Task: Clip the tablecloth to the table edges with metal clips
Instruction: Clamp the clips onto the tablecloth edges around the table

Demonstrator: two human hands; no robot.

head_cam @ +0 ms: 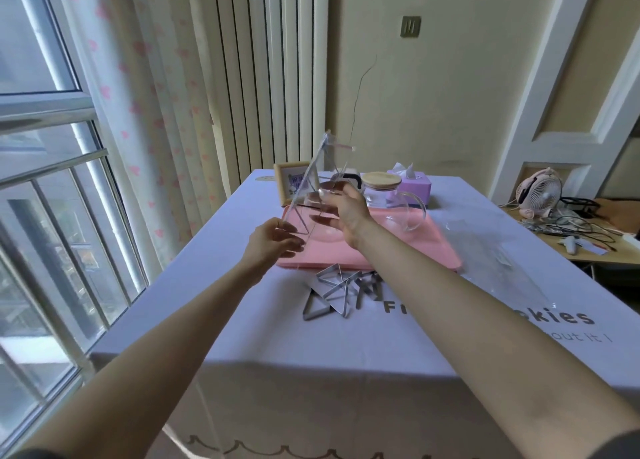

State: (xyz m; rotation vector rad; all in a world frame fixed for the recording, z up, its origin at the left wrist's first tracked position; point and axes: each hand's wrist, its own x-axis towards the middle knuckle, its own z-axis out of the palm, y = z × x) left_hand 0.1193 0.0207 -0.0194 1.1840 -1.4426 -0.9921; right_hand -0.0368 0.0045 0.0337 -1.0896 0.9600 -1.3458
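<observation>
Both hands are raised above the counter [214, 356] and share one clear plastic bag [313, 176], which stands tilted, its upper end well above the fingers; the left hand [273, 240] pinches the bag's lower corner, fingers [291, 241] closed on the film; the right hand [343, 213] is seen from the back, its fingers [329, 204] curled onto the bag's middle, though motion blur softens the detail of that grip; what the bag contains cannot be told. The metal clips [337, 294] lie in a loose pile on the lavender tablecloth [242, 315], below and nearer the person than both sets of fingers, untouched by either hand; none is seen fitted to a counter edge, and the cloth hangs free over the near edge. A pink tray [388, 251] sits directly beneath the fingers, just beyond the clips; beyond the right fingers stand a glass teapot [382, 194] with a wooden lid and a purple tissue box [415, 183]; beyond the left fingers stands a picture frame [288, 183], partly behind the bag. A second plastic sheet [495, 254] lies flat on the cloth, well to the right of the right fingers.
</observation>
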